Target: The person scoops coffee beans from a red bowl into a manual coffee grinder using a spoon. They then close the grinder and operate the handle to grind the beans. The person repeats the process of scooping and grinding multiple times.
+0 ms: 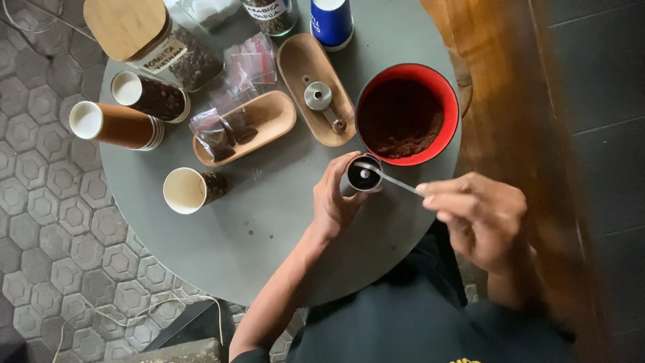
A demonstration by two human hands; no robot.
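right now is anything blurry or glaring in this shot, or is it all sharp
Head view: soft, even light, no hard shadows or glare on the grey table. The right hand and the brown strip beside it are smeared by motion blur; the left hand, small metal cylinder and red bowl look fairly sharp.

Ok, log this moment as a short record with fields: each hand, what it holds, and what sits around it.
left hand: grips a small metal grinder cylinder, upright, its top open
right hand: pinches a thin metal spoon, tip over the cylinder's mouth
nearest vessel: red bowl of dark coffee grounds, just behind the cylinder
surface: round grey table
also there: two wooden trays, paper cups, a jar of coffee beans
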